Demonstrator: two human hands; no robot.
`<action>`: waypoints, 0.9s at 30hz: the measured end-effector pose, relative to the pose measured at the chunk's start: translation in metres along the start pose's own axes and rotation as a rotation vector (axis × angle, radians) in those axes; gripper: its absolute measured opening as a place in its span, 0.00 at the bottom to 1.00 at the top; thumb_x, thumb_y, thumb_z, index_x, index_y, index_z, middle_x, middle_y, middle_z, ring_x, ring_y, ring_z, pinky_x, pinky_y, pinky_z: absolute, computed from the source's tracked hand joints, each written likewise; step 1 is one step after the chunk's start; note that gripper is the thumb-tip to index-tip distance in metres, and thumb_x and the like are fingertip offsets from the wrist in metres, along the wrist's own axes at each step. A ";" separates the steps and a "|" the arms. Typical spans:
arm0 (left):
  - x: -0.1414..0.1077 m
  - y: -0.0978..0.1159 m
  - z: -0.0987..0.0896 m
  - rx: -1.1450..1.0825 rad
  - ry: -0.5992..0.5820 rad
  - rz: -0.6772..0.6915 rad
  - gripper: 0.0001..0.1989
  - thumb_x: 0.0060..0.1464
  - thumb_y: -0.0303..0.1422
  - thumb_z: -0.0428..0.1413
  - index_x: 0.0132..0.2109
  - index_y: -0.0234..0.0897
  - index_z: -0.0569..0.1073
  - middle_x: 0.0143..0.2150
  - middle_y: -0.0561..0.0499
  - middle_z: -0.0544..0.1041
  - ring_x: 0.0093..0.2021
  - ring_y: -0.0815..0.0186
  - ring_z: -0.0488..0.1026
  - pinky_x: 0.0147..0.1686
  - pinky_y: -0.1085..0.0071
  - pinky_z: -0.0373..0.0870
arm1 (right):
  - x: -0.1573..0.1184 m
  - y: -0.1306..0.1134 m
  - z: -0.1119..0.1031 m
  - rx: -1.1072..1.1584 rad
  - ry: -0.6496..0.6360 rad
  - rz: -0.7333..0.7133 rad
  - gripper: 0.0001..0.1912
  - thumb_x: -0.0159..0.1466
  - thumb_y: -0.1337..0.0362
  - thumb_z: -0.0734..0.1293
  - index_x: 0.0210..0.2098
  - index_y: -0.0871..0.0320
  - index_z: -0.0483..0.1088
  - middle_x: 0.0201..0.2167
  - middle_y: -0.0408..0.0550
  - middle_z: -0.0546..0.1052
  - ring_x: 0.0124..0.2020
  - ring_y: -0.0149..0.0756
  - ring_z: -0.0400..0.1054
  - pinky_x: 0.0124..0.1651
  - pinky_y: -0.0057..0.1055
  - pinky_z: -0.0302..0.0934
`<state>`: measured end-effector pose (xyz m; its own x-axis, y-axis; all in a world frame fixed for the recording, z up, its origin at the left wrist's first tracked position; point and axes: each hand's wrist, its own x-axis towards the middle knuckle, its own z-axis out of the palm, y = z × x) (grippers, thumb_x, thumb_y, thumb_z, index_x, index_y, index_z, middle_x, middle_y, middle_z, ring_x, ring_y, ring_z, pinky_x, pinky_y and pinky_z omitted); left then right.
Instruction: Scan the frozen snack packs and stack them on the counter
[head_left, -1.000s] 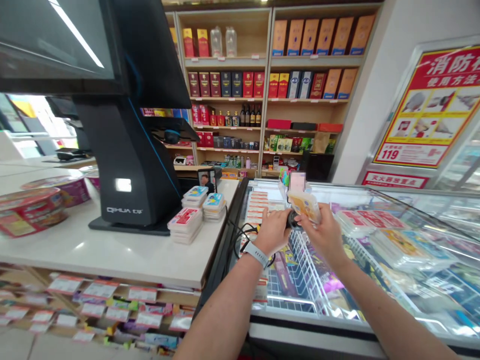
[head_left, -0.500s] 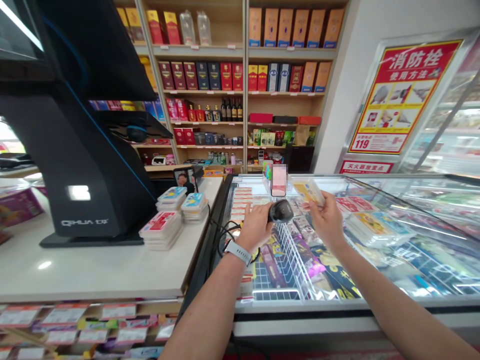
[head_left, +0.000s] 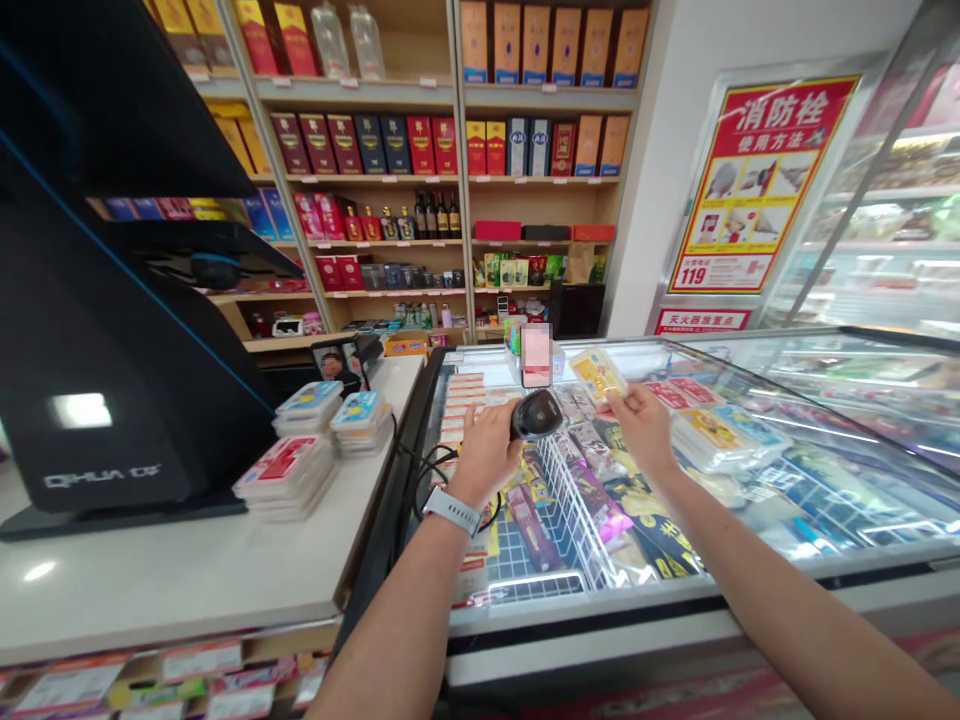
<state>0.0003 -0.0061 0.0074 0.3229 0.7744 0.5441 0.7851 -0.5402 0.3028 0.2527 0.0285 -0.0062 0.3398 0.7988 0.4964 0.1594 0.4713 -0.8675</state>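
My left hand is wrapped round a black barcode scanner, with its head pointing right and its cable looping below. In my right hand is a flat clear plastic pack with a yellow label, pinched at its lower right corner. The pack is tilted above the glass top of the freezer, a little apart from the scanner. Beside my right hand, a stack of similar packs with yellow and blue labels lies on the glass, with red-labelled packs just behind.
On the white counter at left stand stacks of red-labelled packs and blue-labelled packs, next to a black checkout terminal. A phone stands upright at the freezer's back. Beneath the glass are a wire basket and frozen goods.
The camera view has turned slightly right. The pack in my right hand now shows its yellow label more squarely. My left hand keeps its hold on the barcode scanner.
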 end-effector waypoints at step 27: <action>0.002 -0.004 0.002 0.026 0.058 0.017 0.27 0.54 0.26 0.51 0.62 0.38 0.63 0.61 0.43 0.72 0.62 0.54 0.66 0.67 0.47 0.48 | 0.007 0.017 -0.001 -0.019 0.095 0.057 0.27 0.51 0.42 0.72 0.38 0.58 0.71 0.31 0.48 0.80 0.32 0.42 0.78 0.42 0.43 0.74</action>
<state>-0.0012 -0.0014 0.0061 0.3063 0.7442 0.5935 0.7934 -0.5441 0.2729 0.2585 0.0420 -0.0178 0.4347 0.7846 0.4421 0.1545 0.4187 -0.8949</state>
